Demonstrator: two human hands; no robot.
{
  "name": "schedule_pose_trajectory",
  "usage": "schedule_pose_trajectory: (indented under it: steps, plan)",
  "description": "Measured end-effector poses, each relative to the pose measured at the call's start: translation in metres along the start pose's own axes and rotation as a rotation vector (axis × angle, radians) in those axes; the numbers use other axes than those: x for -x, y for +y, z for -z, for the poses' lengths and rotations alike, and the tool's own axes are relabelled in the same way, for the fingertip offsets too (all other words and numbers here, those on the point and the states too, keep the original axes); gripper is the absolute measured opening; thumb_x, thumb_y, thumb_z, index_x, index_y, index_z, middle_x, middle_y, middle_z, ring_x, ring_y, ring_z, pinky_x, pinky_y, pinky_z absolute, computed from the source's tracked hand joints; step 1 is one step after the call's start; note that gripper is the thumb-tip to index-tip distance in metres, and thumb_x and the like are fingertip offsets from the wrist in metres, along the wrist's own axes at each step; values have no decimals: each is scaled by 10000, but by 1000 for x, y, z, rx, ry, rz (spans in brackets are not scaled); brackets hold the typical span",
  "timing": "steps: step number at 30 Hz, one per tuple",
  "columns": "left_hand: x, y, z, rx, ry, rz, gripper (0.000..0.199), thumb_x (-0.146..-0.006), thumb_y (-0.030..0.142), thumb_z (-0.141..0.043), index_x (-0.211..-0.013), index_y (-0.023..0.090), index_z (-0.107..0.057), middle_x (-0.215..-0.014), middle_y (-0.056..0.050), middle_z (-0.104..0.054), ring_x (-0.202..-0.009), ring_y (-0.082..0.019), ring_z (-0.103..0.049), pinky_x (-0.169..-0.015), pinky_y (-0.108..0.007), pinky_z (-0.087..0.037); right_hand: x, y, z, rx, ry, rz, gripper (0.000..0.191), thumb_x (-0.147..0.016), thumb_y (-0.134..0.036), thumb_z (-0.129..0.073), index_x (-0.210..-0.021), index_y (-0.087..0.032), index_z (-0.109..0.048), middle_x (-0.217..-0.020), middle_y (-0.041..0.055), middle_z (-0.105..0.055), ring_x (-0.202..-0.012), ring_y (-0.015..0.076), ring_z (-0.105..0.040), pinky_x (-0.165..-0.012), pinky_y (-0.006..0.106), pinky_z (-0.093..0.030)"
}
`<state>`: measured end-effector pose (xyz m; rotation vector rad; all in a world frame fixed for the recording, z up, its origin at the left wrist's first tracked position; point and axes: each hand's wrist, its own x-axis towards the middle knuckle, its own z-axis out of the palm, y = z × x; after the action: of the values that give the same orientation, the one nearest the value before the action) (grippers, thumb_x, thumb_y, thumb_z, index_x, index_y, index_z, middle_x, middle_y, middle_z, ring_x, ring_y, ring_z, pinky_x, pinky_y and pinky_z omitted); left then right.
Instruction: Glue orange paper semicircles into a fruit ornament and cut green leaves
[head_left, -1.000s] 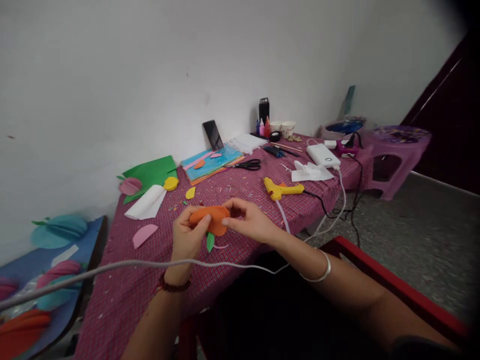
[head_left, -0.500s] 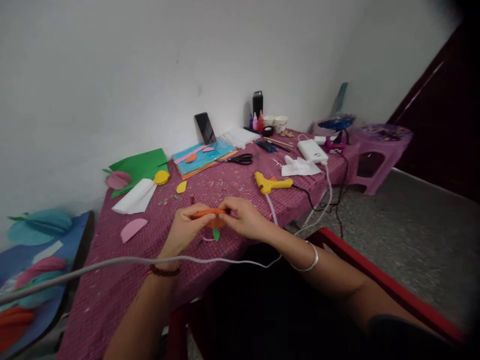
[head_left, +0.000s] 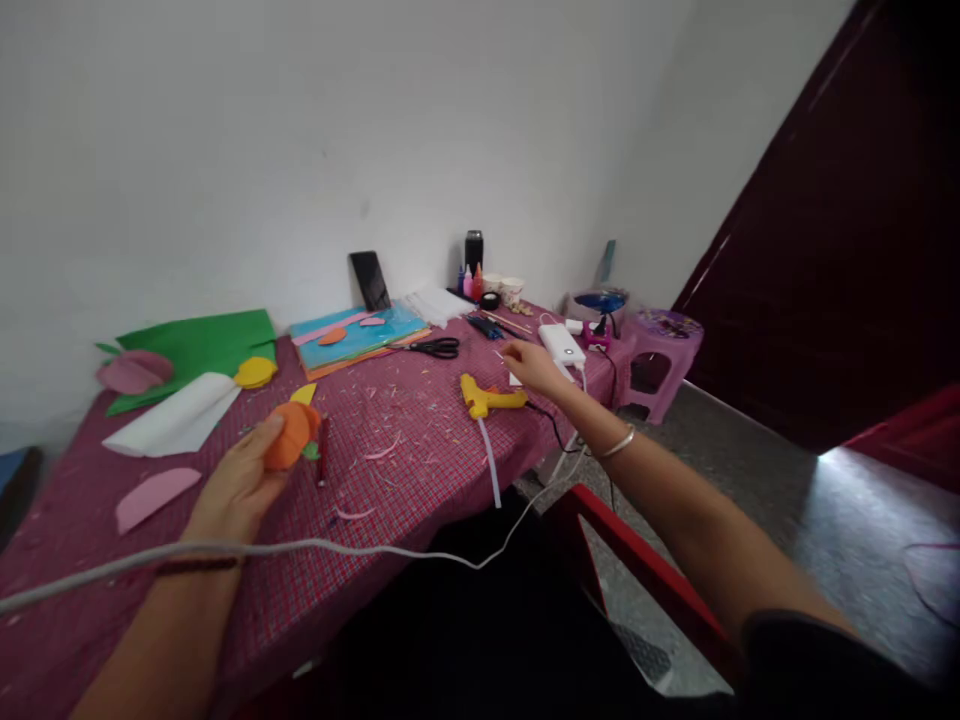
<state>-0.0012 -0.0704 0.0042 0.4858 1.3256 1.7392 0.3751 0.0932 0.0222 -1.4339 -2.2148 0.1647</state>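
Note:
In my left hand [head_left: 244,480], fingers closed, is a folded orange paper fruit [head_left: 294,432] with a green paper leaf [head_left: 310,451] at its lower edge. My right hand [head_left: 531,365] reaches forward over the table, fingers curled together above a white tissue [head_left: 514,380] that it mostly covers; whether they grip anything is too small to tell. Just below that hand lies a yellow glue gun [head_left: 487,398] with a glue stick [head_left: 489,460] sticking out of it. A red pen [head_left: 323,450] rests beside the orange fruit.
A white cable [head_left: 330,545] crosses the view before my body. Scissors [head_left: 435,347] lie by coloured paper sheets [head_left: 352,345]; a phone [head_left: 369,281] leans on the wall. A pink paper piece [head_left: 157,496], a power bank [head_left: 561,344] and a black flask [head_left: 474,250] are on the table.
Both hands held the orange paper fruit before. The right hand has let go and moved to the tissue beyond the glue gun; the left carries the fruit leftward. The view has turned right.

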Motion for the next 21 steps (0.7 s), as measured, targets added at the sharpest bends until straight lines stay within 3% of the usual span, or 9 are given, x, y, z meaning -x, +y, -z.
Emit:
schedule_pose_trajectory:
  steps: [4, 7, 10, 16, 21]
  plan:
    - [7, -9, -3, -45, -83, -27, 205, -717, 78, -666, -914, 112, -710, -908, -57, -749, -789, -154, -671, -721, -243, -562, -66, -29, -30, 53, -138, 108, 320, -900, -133, -452, -1152, -119, -649, -1195, 122, -677, -1084, 226, -608, -931, 297, -428]
    - [24, -11, -8, -106, -37, -84, 258, -571, 142, -798, -821, 136, -732, -831, -36, -748, -732, -167, -670, -687, -259, -549, -108, -52, -63, 82, -235, 179, 368, -874, -107, -463, -1201, -88, -629, -1212, 168, -664, -1089, 256, -602, -937, 316, -424]
    - [35, -10, -8, -222, -63, -86, 270, -560, 234, -843, -799, 146, -755, -787, -43, -744, -715, -159, -661, -684, -256, -524, -130, -63, -86, 116, -311, 275, 439, -807, -84, -525, -1235, -103, -620, -1187, 172, -674, -1036, 251, -626, -890, 294, -447]
    - [30, 5, -11, -278, -202, -51, 203, -653, 363, -810, -762, 196, -774, -767, -30, -732, -703, -143, -628, -695, -257, -504, -161, -35, -101, 202, -436, 382, 546, -800, -136, -529, -1346, -162, -544, -1176, 154, -670, -971, 273, -657, -840, 349, -481]
    - [21, -1, -15, -250, -141, -84, 125, -649, 294, -812, -696, 203, -740, -749, 3, -682, -683, -106, -588, -626, -199, -456, -171, -17, -105, 300, -484, 438, 540, -842, -234, -530, -1376, -157, -506, -1191, 165, -650, -981, 280, -656, -814, 344, -489]
